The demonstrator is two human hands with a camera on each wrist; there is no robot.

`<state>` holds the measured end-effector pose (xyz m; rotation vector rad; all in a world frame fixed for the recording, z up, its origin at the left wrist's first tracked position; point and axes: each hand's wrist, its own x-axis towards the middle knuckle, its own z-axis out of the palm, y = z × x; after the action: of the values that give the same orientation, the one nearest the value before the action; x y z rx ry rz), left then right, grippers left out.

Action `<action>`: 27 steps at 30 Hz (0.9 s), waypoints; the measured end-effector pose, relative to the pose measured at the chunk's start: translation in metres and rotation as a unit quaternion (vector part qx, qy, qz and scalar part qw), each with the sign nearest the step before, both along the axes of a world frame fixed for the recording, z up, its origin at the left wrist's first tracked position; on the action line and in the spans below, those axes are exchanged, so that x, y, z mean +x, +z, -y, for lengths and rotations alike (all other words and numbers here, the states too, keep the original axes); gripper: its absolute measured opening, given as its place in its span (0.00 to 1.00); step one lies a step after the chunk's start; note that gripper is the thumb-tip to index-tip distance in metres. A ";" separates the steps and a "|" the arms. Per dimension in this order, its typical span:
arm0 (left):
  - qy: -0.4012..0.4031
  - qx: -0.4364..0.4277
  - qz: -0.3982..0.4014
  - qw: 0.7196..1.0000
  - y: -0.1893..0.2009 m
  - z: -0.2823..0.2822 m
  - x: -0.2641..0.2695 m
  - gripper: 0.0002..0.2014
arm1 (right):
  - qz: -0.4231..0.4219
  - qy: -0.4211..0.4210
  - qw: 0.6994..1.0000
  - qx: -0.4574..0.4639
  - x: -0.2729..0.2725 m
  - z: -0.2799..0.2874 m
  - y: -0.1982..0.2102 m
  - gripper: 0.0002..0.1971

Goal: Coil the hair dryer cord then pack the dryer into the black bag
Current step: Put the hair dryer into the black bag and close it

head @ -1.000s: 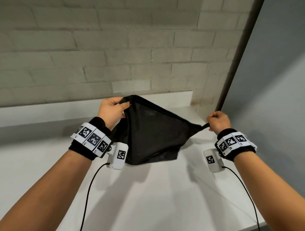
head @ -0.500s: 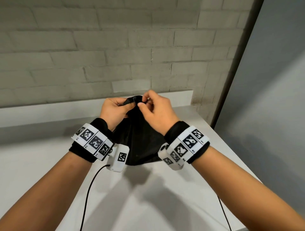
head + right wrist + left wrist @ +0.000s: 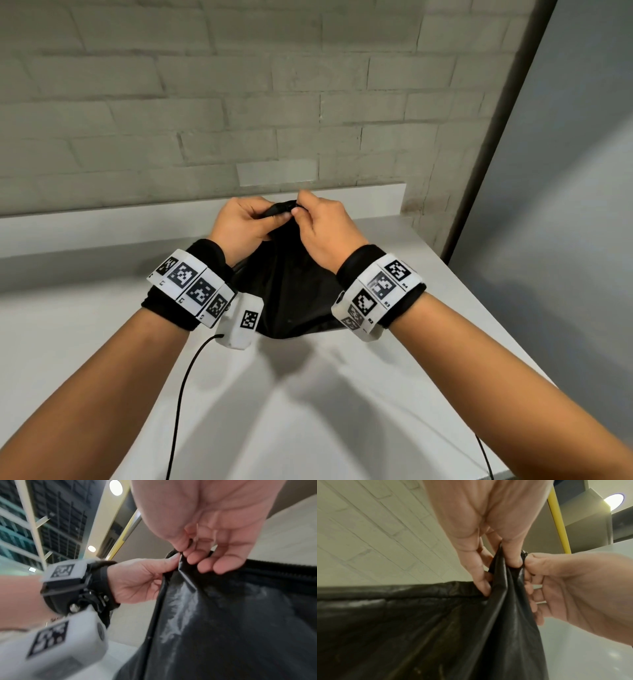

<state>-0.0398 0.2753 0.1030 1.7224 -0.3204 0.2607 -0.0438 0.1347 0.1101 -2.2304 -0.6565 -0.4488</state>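
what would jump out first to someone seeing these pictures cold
First, the black bag, hanging in mid-frame above the white counter, pinched at its top by both hands meeting there: the left hand and the right hand. Next, the white wristbands with black-and-white square markers on both wrists, close to the camera. Behind everything runs a pale brick wall; no hair dryer shows in any view.

Left hand [image 3: 239, 222] and right hand [image 3: 325, 229] meet raised, each grip pinched.
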 end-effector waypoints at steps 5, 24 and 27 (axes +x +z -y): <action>0.026 -0.021 -0.013 0.999 -0.003 -0.002 0.005 0.20 | -0.090 -0.045 0.990 0.096 0.015 0.018 -0.008 0.21; 0.075 -0.032 -0.001 0.997 -0.005 -0.009 0.018 0.08 | -0.289 -0.305 0.907 0.031 0.053 0.163 -0.079 0.12; 0.115 -0.028 -0.013 0.993 -0.010 -0.021 0.026 0.07 | -0.325 -0.251 0.888 0.207 0.055 0.159 -0.078 0.12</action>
<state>-0.0140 0.2963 0.0927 1.7054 -0.0940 0.4113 0.0113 -0.0242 0.0321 -1.9324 0.3550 -0.0470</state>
